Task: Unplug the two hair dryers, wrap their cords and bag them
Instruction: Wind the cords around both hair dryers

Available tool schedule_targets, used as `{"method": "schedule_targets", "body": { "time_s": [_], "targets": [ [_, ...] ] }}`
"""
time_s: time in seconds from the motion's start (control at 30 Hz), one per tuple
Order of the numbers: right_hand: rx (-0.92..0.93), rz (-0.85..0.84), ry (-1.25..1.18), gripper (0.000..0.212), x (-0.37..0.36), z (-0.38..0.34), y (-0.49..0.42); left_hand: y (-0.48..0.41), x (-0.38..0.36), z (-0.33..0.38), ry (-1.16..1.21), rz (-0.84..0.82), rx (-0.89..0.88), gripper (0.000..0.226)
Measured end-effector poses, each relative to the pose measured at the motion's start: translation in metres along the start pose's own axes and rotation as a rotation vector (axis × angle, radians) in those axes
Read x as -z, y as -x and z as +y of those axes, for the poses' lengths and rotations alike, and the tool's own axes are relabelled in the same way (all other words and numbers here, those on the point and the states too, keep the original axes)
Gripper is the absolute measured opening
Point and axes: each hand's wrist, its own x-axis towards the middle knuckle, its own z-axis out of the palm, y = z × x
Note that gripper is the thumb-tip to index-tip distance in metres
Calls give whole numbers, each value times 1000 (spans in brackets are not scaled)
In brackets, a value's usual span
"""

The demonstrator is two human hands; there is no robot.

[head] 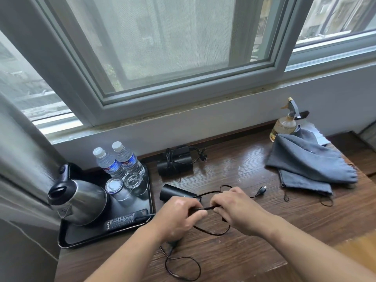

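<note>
A black hair dryer (174, 192) lies on the wooden desk (240, 171) in front of me, partly hidden under my left hand (179, 215). Its black cord (179, 267) loops loose toward the desk's front edge, and its plug (261, 191) rests to the right. My left hand and my right hand (234, 206) both grip a gathered stretch of this cord between them. A second black hair dryer (175, 166) sits by the wall with its cord wrapped around it. Two grey cloth bags (309, 165) lie stacked at the right, their mouths toward me.
A black tray (67, 241) at the left carries a steel kettle (78, 200), two water bottles (120, 161), upturned glasses (124, 185) and a remote (124, 219). A spray bottle (284, 123) of yellow liquid stands behind the bags. A window and sill rise behind the desk.
</note>
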Motion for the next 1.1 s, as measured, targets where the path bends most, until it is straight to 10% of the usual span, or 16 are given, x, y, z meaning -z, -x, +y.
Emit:
{"method": "schedule_targets", "body": {
  "time_s": [0.33,0.57,0.8,1.1],
  "targets": [
    [48,88,-35,14,3,19,12,2,9,1,207,71,34,16],
    [-95,151,-192,54,-4,47,31,21,30,-19,280,58,41,12],
    [-487,227,-382,11,-19,53,37,36,26,-31,315,51,90,11],
    [-673,451,-1059,18,-36,52,45,32,8,-44,-128,-144,142,18]
  ]
}}
